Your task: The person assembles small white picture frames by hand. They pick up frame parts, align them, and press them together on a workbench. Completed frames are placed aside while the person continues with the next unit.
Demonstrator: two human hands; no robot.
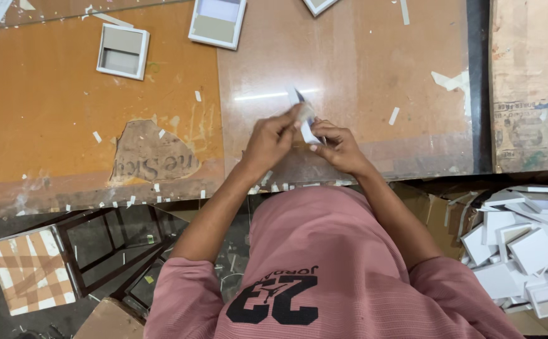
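- Left hand and right hand meet over the glossy orange-brown worktop, both grips closed on one small white folded card piece, held just above the surface.
- The piece looks part-folded, not yet a finished box.
- Three shallow white card trays lie well apart at the far edge.
- A heap of white card boxes sits low on the person's right.

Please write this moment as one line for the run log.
left hand: holds small white box piece | right hand: holds same piece | over worktable | pile of white boxes at right
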